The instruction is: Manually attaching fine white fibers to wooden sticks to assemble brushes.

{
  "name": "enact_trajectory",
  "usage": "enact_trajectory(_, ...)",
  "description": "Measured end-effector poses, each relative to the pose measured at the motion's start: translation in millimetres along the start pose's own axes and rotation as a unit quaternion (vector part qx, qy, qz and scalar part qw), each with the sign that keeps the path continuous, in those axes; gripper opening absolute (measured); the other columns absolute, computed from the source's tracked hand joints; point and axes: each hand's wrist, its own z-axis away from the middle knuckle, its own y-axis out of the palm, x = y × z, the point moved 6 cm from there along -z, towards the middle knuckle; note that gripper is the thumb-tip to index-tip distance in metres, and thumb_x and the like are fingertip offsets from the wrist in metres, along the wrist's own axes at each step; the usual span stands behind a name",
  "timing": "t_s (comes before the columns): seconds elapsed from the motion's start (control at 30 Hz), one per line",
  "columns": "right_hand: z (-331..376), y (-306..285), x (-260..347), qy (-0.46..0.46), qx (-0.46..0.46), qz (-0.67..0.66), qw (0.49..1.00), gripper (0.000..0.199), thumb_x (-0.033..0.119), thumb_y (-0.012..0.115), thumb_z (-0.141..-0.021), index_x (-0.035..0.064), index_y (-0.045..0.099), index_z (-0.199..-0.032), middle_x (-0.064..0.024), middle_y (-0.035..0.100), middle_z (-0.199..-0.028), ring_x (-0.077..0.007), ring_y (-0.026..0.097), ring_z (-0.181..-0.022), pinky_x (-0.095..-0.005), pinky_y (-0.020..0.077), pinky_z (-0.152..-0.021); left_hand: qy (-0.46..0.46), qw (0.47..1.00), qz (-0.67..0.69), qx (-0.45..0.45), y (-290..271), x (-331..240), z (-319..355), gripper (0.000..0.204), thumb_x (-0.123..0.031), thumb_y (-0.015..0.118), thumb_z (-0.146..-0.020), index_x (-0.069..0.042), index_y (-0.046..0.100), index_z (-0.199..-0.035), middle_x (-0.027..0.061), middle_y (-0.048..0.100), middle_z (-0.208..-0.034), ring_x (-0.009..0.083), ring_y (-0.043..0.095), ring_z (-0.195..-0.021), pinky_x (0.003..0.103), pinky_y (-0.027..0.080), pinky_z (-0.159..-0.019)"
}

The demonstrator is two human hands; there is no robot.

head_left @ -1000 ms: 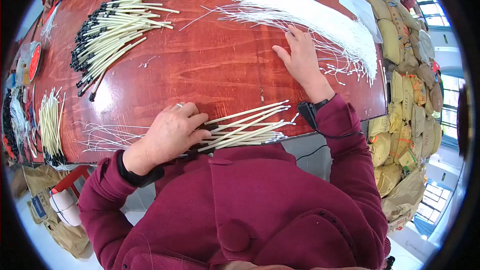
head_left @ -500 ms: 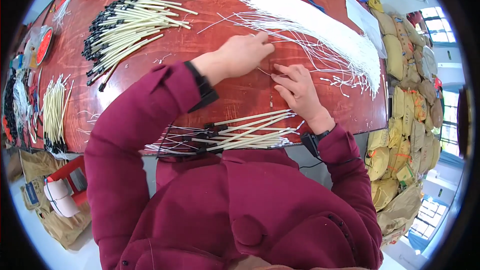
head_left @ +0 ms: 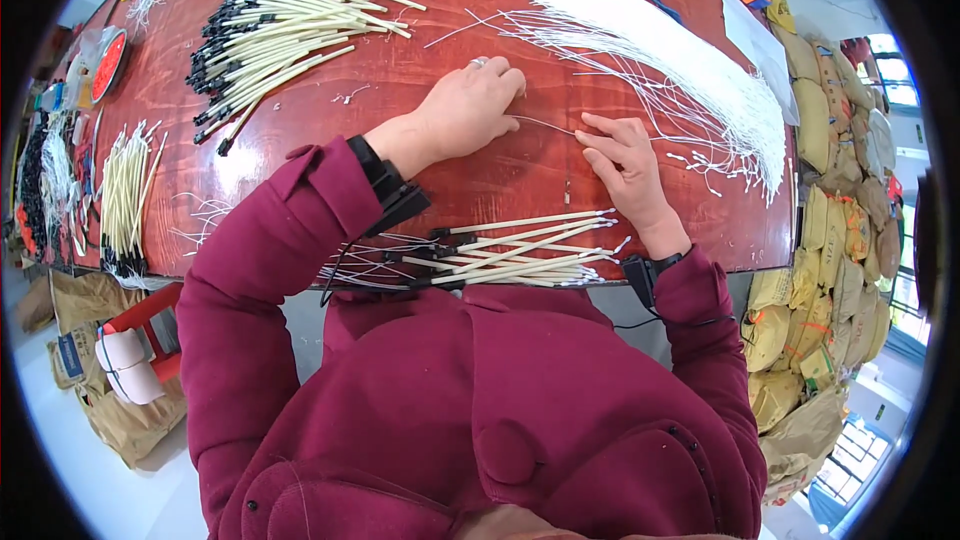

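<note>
Head view: work looks partway through. A big pile of cream tubes with black ends (head_left: 290, 30) lies far left on the red table (head_left: 480, 165), a smaller batch of tubes (head_left: 510, 252) sits at the near edge, and a large heap of white wires (head_left: 680, 60) remains on the right. Left hand (head_left: 465, 110) and right hand (head_left: 625, 155) meet mid-table on one thin wire (head_left: 545, 125): left fingers curled, pinching one end; right thumb and forefinger nipping the other, other fingers loose. Wire spans between both hands, just beside the heap.
</note>
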Motion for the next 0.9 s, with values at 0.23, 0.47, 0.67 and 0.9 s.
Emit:
enact_trajectory(0.23, 9, -2, 2, 0.006, 0.002, -0.015, 1.000, 0.029, 0.011, 0.072, -0.088, 0.0051, 0.076, -0.116, -0.0078, 0.067, -0.134, -0.0252, 0.057, -0.111, -0.0373, 0.0427, -0.100, 0.061, 0.992, -0.110, 0.019, 12, -13, 9, 0.013, -0.011, 0.062, -0.091, -0.002, 0.059, -0.101, 0.0152, 0.061, -0.105, 0.0357, 0.064, -0.101, 0.045, 0.054, -0.083)
enact_trajectory(0.47, 12, -8, 4, -0.008, 0.010, 0.044, 0.999, 0.043, 0.012, 0.073, -0.087, 0.0021, 0.068, -0.129, -0.0104, 0.063, -0.139, -0.0294, 0.057, -0.117, -0.0400, 0.0415, -0.104, -0.122, 0.992, 0.002, 0.038, -37, 17, 65, 0.013, -0.010, 0.059, -0.090, 0.001, 0.058, -0.097, 0.0228, 0.068, -0.083, 0.0435, 0.067, -0.082, 0.051, 0.054, -0.071)
enact_trajectory(0.67, 15, -8, 15, -0.019, 0.011, 0.051, 0.998, 0.043, 0.011, 0.071, -0.089, 0.0003, 0.066, -0.131, -0.0114, 0.062, -0.140, -0.0314, 0.056, -0.119, -0.0408, 0.0407, -0.106, -0.235, 0.968, 0.069, 0.045, -69, 43, 144, 0.017, -0.015, 0.065, -0.089, -0.001, 0.060, -0.097, 0.0204, 0.070, -0.083, 0.0437, 0.068, -0.082, 0.051, 0.054, -0.071)
enact_trajectory(0.9, 8, -2, 38, -0.020, 0.021, 0.041, 0.999, 0.040, 0.011, 0.069, -0.091, 0.0000, 0.066, -0.130, -0.0108, 0.063, -0.139, -0.0304, 0.056, -0.119, -0.0395, 0.0411, -0.107, -0.326, 0.945, -0.005, -0.007, -119, 53, 173, 0.024, -0.022, 0.073, -0.087, -0.003, 0.062, -0.097, 0.0175, 0.070, -0.088, 0.0400, 0.068, -0.087, 0.048, 0.054, -0.074)
